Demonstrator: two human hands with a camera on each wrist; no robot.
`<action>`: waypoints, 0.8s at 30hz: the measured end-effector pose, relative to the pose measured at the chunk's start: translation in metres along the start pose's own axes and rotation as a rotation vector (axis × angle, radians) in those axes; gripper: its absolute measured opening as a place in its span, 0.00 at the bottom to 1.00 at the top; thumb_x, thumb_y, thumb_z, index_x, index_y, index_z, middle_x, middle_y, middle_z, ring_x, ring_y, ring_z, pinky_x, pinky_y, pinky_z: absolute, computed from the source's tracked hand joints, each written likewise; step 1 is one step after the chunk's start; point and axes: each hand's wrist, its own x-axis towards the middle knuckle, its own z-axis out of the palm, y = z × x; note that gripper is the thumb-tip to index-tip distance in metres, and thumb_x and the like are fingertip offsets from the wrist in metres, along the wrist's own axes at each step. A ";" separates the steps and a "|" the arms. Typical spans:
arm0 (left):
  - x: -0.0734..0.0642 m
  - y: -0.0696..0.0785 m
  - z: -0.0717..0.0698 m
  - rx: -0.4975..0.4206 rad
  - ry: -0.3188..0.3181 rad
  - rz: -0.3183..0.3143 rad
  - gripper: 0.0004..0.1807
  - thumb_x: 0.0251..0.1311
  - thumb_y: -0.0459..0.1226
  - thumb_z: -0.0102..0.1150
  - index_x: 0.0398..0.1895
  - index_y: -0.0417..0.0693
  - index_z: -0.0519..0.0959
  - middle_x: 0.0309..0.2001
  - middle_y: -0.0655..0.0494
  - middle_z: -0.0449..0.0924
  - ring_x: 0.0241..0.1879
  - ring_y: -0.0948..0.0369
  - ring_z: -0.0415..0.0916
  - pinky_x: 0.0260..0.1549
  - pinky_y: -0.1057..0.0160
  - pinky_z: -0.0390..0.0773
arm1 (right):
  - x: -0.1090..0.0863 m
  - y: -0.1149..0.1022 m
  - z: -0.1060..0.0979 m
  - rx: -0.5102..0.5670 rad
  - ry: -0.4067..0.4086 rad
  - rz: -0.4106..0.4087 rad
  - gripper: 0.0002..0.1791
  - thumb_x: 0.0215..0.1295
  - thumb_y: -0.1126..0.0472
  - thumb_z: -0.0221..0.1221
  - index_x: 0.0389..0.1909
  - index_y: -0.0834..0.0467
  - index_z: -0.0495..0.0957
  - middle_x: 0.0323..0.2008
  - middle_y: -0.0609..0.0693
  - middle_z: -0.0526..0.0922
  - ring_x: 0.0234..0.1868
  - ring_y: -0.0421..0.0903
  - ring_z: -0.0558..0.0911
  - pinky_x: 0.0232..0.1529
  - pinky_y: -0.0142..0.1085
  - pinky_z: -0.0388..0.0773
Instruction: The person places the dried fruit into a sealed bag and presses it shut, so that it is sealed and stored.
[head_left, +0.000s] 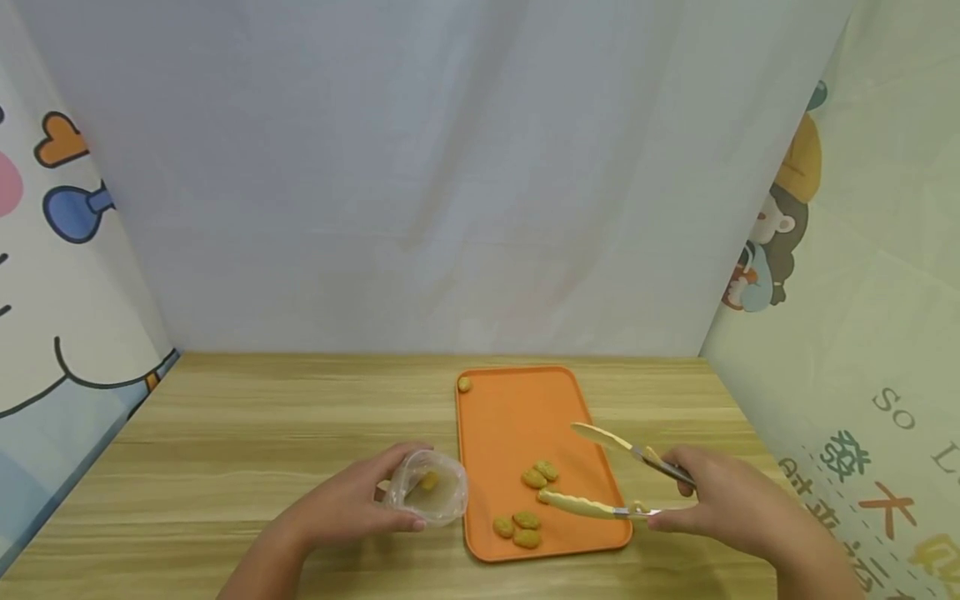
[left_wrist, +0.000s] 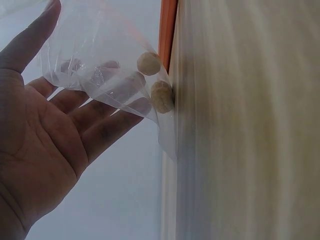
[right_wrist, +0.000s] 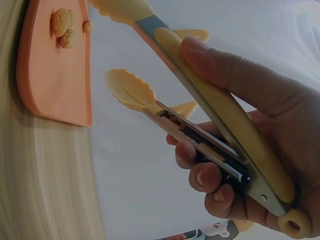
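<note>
At a wood-grain table [head_left: 300, 408], I work with my two hands well apart, each holding something of its own. My left hand [head_left: 367, 496] grips a clear plastic bag [head_left: 450, 500] just beside the left edge of an orange tray [head_left: 517, 425], thumb on one side of its mouth and fingers on the other; two rounded tan pieces [left_wrist: 162, 97] show through the plastic near the tabletop in the left wrist view. My right hand [head_left: 727, 500] is wrapped around a pair of yellow-tipped metal tongs [right_wrist: 224, 116], thumb along one arm and fingers curled on the other, the two arms spread wide with nothing between the tips. From above, both tips overlap the tray. Brown, nut-like pieces [head_left: 527, 538] lie on it: three clustered near the close edge, two side by side farther in, one alone in the far left corner, and another partly hidden by the nearer tip; whether that tip touches it, I cannot tell. A pale cloth [head_left: 420, 167] hangs behind the table, with a cartoon-printed sheet [head_left: 75, 308] to my left and a lettered one [head_left: 862, 350] to my right.
</note>
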 end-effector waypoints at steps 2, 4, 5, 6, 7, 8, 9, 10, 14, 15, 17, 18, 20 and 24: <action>0.000 0.000 0.000 0.005 0.001 -0.001 0.44 0.50 0.55 0.72 0.70 0.69 0.62 0.61 0.57 0.73 0.58 0.54 0.72 0.48 0.57 0.78 | 0.001 0.000 0.001 0.011 -0.011 0.006 0.32 0.44 0.30 0.69 0.38 0.50 0.72 0.26 0.43 0.70 0.26 0.39 0.67 0.27 0.34 0.65; 0.000 0.000 0.000 0.006 0.001 -0.002 0.43 0.50 0.55 0.72 0.70 0.69 0.63 0.61 0.57 0.73 0.58 0.54 0.72 0.48 0.57 0.78 | 0.001 0.000 0.002 0.015 -0.020 0.011 0.32 0.44 0.31 0.70 0.38 0.50 0.73 0.26 0.43 0.71 0.26 0.40 0.67 0.27 0.34 0.65; 0.000 0.000 0.000 0.005 -0.001 0.001 0.43 0.50 0.55 0.72 0.70 0.69 0.63 0.61 0.56 0.73 0.58 0.54 0.71 0.48 0.57 0.78 | 0.001 0.000 0.002 0.015 -0.023 0.012 0.32 0.43 0.31 0.70 0.38 0.50 0.73 0.26 0.43 0.71 0.26 0.40 0.68 0.27 0.34 0.66; -0.001 0.001 0.000 0.003 -0.002 0.003 0.43 0.51 0.55 0.72 0.70 0.69 0.63 0.61 0.56 0.73 0.58 0.53 0.71 0.48 0.57 0.78 | 0.001 0.000 0.002 0.016 -0.026 0.014 0.32 0.44 0.31 0.70 0.39 0.50 0.73 0.26 0.44 0.72 0.26 0.40 0.68 0.27 0.34 0.66; -0.001 0.001 0.000 0.001 -0.003 0.004 0.42 0.51 0.54 0.72 0.70 0.69 0.63 0.61 0.56 0.73 0.58 0.53 0.71 0.48 0.57 0.78 | 0.001 0.000 0.002 0.019 -0.031 0.018 0.32 0.44 0.31 0.70 0.40 0.50 0.74 0.27 0.44 0.72 0.26 0.40 0.68 0.27 0.34 0.67; -0.001 0.000 0.000 0.000 -0.004 0.006 0.42 0.51 0.54 0.72 0.70 0.69 0.63 0.61 0.56 0.73 0.58 0.53 0.71 0.48 0.57 0.78 | 0.001 0.001 0.003 0.020 -0.035 0.017 0.33 0.44 0.31 0.69 0.41 0.50 0.74 0.27 0.44 0.73 0.27 0.41 0.69 0.28 0.35 0.67; 0.000 0.000 0.000 -0.002 -0.004 0.006 0.42 0.51 0.54 0.72 0.70 0.69 0.63 0.61 0.56 0.73 0.58 0.53 0.71 0.48 0.57 0.78 | 0.001 0.001 0.003 0.022 -0.039 0.020 0.33 0.44 0.31 0.69 0.41 0.50 0.75 0.27 0.44 0.73 0.27 0.41 0.69 0.28 0.35 0.67; 0.000 0.000 0.000 -0.004 -0.005 0.006 0.42 0.51 0.54 0.72 0.70 0.69 0.63 0.61 0.56 0.73 0.58 0.53 0.72 0.48 0.57 0.78 | 0.001 0.001 0.003 0.026 -0.044 0.023 0.33 0.44 0.31 0.69 0.42 0.51 0.75 0.27 0.44 0.73 0.27 0.41 0.69 0.28 0.35 0.68; 0.001 -0.001 0.000 -0.009 -0.007 0.001 0.43 0.51 0.55 0.72 0.71 0.69 0.62 0.61 0.56 0.73 0.58 0.53 0.72 0.49 0.57 0.78 | 0.002 0.000 0.004 0.040 -0.065 0.037 0.33 0.44 0.31 0.69 0.42 0.50 0.75 0.25 0.43 0.73 0.26 0.40 0.69 0.27 0.35 0.67; 0.001 -0.002 0.001 -0.008 -0.008 -0.002 0.43 0.51 0.55 0.72 0.71 0.69 0.62 0.61 0.57 0.73 0.59 0.53 0.72 0.49 0.57 0.78 | 0.002 0.000 0.005 0.041 -0.068 0.037 0.32 0.44 0.31 0.69 0.41 0.50 0.75 0.25 0.43 0.72 0.25 0.40 0.69 0.27 0.34 0.67; 0.001 -0.002 0.001 -0.005 -0.007 0.000 0.44 0.51 0.55 0.72 0.71 0.69 0.62 0.61 0.57 0.73 0.59 0.53 0.71 0.49 0.57 0.78 | 0.002 0.000 0.005 0.036 -0.069 0.033 0.32 0.44 0.31 0.69 0.40 0.50 0.75 0.23 0.43 0.71 0.24 0.39 0.68 0.25 0.33 0.66; 0.001 -0.002 0.001 -0.002 -0.008 0.000 0.44 0.51 0.55 0.72 0.71 0.69 0.62 0.61 0.57 0.73 0.59 0.53 0.71 0.49 0.57 0.78 | 0.002 -0.001 0.006 0.029 -0.069 0.030 0.31 0.44 0.31 0.69 0.39 0.50 0.75 0.23 0.42 0.71 0.23 0.39 0.68 0.25 0.33 0.65; 0.001 -0.002 0.001 0.003 -0.006 0.003 0.43 0.51 0.55 0.72 0.70 0.70 0.62 0.61 0.57 0.73 0.59 0.53 0.71 0.49 0.56 0.78 | 0.001 -0.001 0.006 0.022 -0.069 0.018 0.30 0.45 0.32 0.69 0.39 0.50 0.75 0.22 0.42 0.71 0.22 0.38 0.67 0.24 0.33 0.65; 0.001 -0.003 0.001 0.021 0.000 0.013 0.43 0.51 0.56 0.71 0.70 0.70 0.62 0.61 0.57 0.73 0.58 0.54 0.72 0.49 0.57 0.78 | 0.001 -0.001 0.007 0.015 -0.077 0.006 0.28 0.46 0.33 0.70 0.38 0.49 0.75 0.21 0.42 0.71 0.21 0.38 0.67 0.24 0.33 0.65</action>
